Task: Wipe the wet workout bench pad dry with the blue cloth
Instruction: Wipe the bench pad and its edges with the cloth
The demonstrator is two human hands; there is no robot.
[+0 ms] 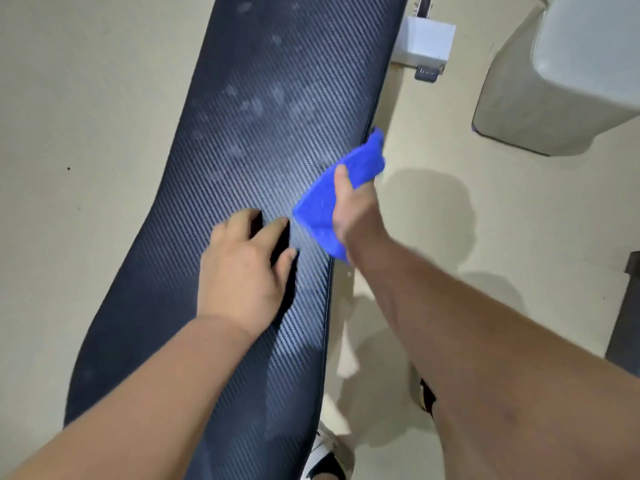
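The long dark bench pad with a carbon-weave texture runs from the bottom left up to the top centre. Pale wet smears show on its upper half. My right hand is shut on the bunched blue cloth, which sits at the pad's right edge, partly overhanging it. My left hand rests flat on the pad just left of the cloth, fingers spread and holding nothing.
A white bracket of the bench frame sticks out at the pad's upper right. A large pale grey container stands on the beige floor at the top right. A shoe shows below the pad's right edge.
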